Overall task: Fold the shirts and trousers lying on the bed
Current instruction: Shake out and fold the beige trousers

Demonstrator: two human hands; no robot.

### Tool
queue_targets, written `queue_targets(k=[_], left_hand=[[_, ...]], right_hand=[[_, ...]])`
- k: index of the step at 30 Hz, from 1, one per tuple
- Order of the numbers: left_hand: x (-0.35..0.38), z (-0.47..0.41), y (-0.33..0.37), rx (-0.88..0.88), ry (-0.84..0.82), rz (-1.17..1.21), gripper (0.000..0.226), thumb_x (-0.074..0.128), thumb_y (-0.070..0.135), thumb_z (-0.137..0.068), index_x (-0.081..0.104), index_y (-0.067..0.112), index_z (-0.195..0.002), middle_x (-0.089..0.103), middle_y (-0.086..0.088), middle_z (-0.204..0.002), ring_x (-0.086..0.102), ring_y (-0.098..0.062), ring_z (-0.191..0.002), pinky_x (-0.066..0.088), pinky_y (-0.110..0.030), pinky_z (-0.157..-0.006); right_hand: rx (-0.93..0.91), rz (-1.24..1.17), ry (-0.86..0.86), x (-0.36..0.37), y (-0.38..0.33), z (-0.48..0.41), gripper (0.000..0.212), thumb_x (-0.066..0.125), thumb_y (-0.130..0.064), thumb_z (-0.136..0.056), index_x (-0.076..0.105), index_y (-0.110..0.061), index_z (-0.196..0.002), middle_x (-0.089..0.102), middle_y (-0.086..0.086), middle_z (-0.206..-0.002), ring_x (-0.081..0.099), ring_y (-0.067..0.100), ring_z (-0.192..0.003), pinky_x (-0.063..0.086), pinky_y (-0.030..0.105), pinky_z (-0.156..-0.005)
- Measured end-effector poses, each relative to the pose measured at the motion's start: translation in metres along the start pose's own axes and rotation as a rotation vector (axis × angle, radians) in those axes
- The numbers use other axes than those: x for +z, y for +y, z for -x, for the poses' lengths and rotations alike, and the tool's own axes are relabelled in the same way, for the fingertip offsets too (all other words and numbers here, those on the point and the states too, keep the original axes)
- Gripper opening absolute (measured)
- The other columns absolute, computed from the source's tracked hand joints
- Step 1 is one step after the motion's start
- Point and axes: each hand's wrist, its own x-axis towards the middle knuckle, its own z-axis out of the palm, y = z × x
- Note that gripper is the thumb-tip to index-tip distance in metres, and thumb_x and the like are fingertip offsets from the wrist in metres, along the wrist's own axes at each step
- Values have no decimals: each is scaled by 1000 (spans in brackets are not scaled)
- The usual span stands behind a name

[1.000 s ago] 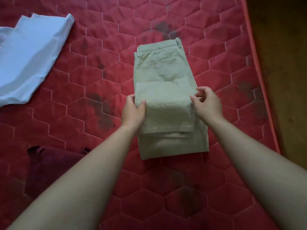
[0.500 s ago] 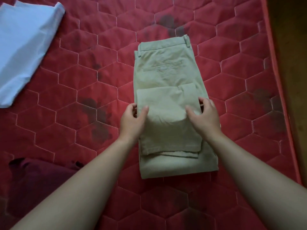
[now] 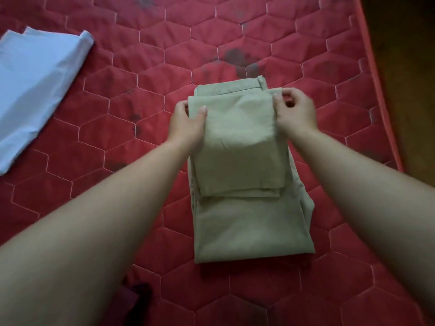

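Where left hand and right hand grip—trousers lie between.

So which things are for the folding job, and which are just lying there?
For the job:
khaki trousers, half folded
left hand and right hand, both gripping the top fold

Just lying there:
light blue garment, far left, maybe a shirt
dark maroon cloth, near edge, mostly out of view
red quilted mattress, underneath everything
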Motion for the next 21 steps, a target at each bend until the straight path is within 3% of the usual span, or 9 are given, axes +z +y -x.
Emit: queue_targets(k=[2,4,8,10,12,15,17,21], left_hand=[[2,4,-16,-153,-102,-111,47,58,29,-90,41,8,-129,52,2,-111,52,-12,-100,39,-18,-79],[4,25,-41,-171,-183,-222,44,60,26,-89,42,7,-125,54,-1,-112,52,-17,-106,39,-23,-83],[3,65,-66,-53,-70,-50,28,61,18,-88,48,17,-113,59,11,-98,60,-10,-95,47,-24,-81],[-1,85,-74,-39,-100,12,28,62,16,-87,47,23,-110,59,19,-93,61,1,-89,48,-16,-76],[-5,110,-87,-82,-202,-15,32,63,14,-85,45,25,-109,59,21,-95,60,2,-90,47,-15,-77],[-6,128,-100,-150,-291,-226,36,68,20,-81,46,20,-110,60,11,-99,60,-9,-94,48,-26,-82],[-2,112,-91,-100,-192,-295,36,69,33,-79,48,21,-106,59,13,-92,59,-9,-85,46,-26,-76],[13,41,-50,-176,-40,-8,36,64,41,-83,54,15,-106,63,4,-97,62,-17,-93,50,-31,-79]], right_hand=[[87,36,-171,8,14,12,36,56,-28,-92,53,-11,-123,61,1,-110,56,14,-96,38,18,-81],[166,83,-243,15,38,43,41,59,-30,-89,50,-11,-124,61,6,-118,57,22,-108,40,24,-86],[133,-49,-94,9,58,87,28,65,-26,-85,52,-18,-109,66,4,-106,63,22,-99,49,36,-87],[138,-54,-69,-1,62,101,27,67,-28,-83,51,-25,-104,66,-7,-96,64,17,-93,51,35,-82],[158,98,-153,-10,71,119,29,67,-32,-81,51,-25,-104,65,-10,-95,64,17,-93,51,37,-81],[157,379,-309,-14,84,135,39,67,-36,-80,51,-19,-113,66,0,-105,61,23,-99,49,42,-85],[109,332,-238,-12,80,119,41,68,-39,-79,52,-18,-111,63,0,-103,60,21,-96,48,38,-83],[90,126,-89,9,51,53,52,66,-41,-82,50,-10,-121,59,4,-115,56,21,-104,40,26,-83]])
